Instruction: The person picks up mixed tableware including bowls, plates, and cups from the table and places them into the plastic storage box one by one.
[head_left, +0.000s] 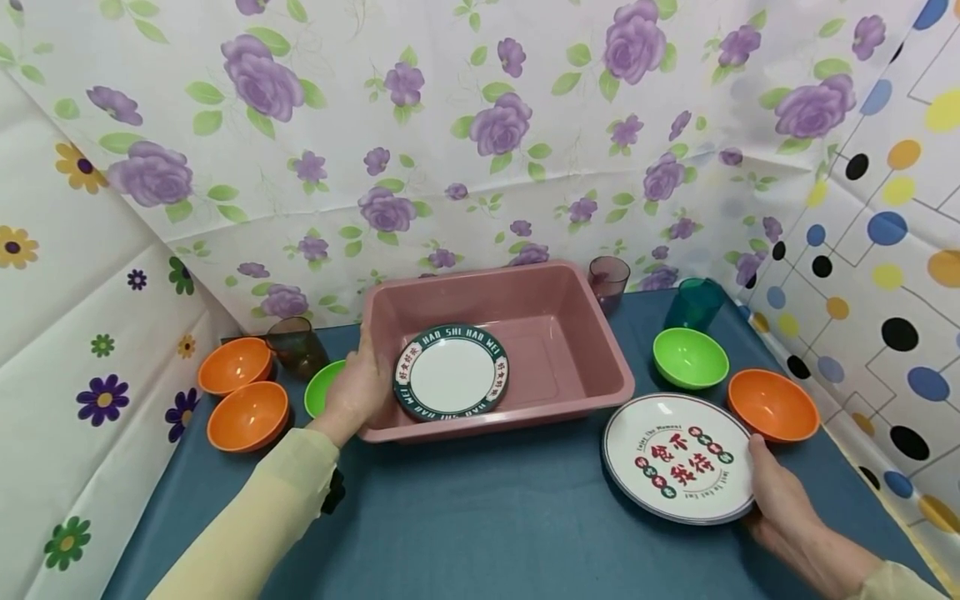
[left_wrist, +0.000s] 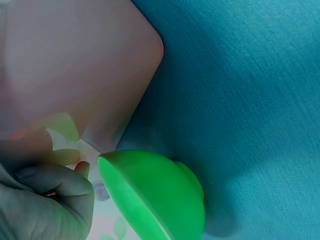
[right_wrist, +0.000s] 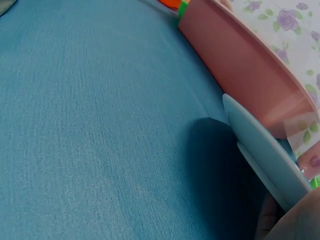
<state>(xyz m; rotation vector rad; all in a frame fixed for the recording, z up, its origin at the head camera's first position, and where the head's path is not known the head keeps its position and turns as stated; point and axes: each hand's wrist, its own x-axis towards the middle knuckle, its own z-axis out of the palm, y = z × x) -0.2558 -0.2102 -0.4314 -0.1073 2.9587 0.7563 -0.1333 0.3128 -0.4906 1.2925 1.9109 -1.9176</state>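
Note:
At the left end of the pink basin (head_left: 547, 408) my left hand (head_left: 351, 392) grips the rim. A white plate with a dark green lettered border (head_left: 450, 375) lies inside the basin, toward its left. My right hand (head_left: 787, 496) pinches the right edge of a white plate with red characters (head_left: 678, 446), thumb on top and fingers beneath. In the right wrist view this plate (right_wrist: 260, 140) is tilted off the table, its shadow below, near the basin's corner. A green bowl (left_wrist: 160, 195) stands beside my left hand, partly hidden behind it in the head view.
Two orange bowls (head_left: 247, 417) and a brown cup (head_left: 297, 348) stand on the left. On the right are a green bowl (head_left: 690, 358), an orange bowl (head_left: 774, 406) and a teal cup (head_left: 693, 306). A purplish cup (head_left: 608, 283) stands behind the basin. Patterned sheets (head_left: 450, 167) border the blue table.

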